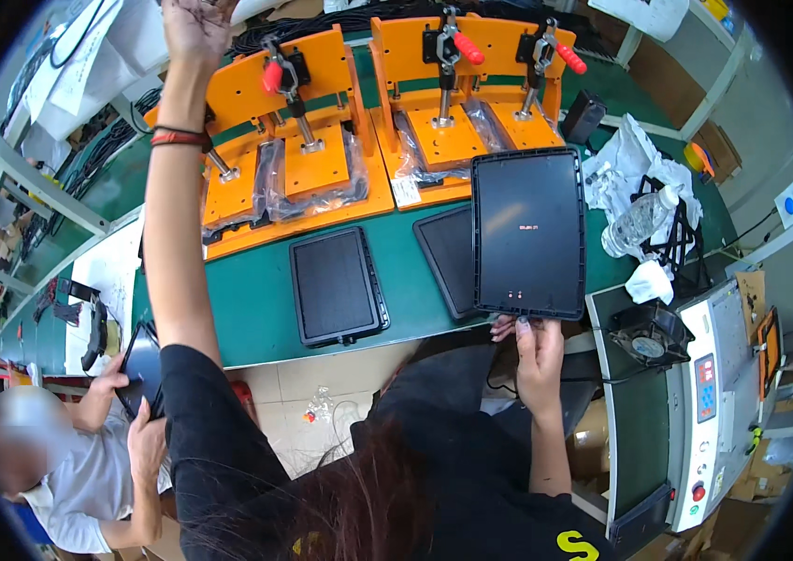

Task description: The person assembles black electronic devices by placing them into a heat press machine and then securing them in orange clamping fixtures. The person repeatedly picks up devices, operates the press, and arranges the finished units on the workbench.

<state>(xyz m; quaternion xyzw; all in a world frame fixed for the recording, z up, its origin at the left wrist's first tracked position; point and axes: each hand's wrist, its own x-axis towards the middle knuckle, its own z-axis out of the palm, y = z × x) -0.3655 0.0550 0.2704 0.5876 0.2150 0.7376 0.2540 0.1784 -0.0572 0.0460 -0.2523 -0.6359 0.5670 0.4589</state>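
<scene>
My right hand (538,365) grips a black rectangular panel (529,234) by its lower edge, thumb in front, holding it raised and tilted over the bench's front. Partly behind it lies a second black panel (443,252). Another black framed panel (338,285) rests flat on the green bench to the left. My left hand (195,28) is stretched far forward above the left orange clamping fixture (373,187); the picture's top edge cuts off its fingers. The leftmost clamp's handle is hidden near my left forearm. Clear plastic film (270,182) sticks out around the fixture's pressing plates.
A second orange fixture (412,47) with red-handled clamps stands to the right. Beyond it lie a plastic bottle (640,222), crumpled white wrapping (626,154) and a small fan (649,335). A white machine (696,421) stands at right. At left, a co-worker (97,467) holds a dark panel.
</scene>
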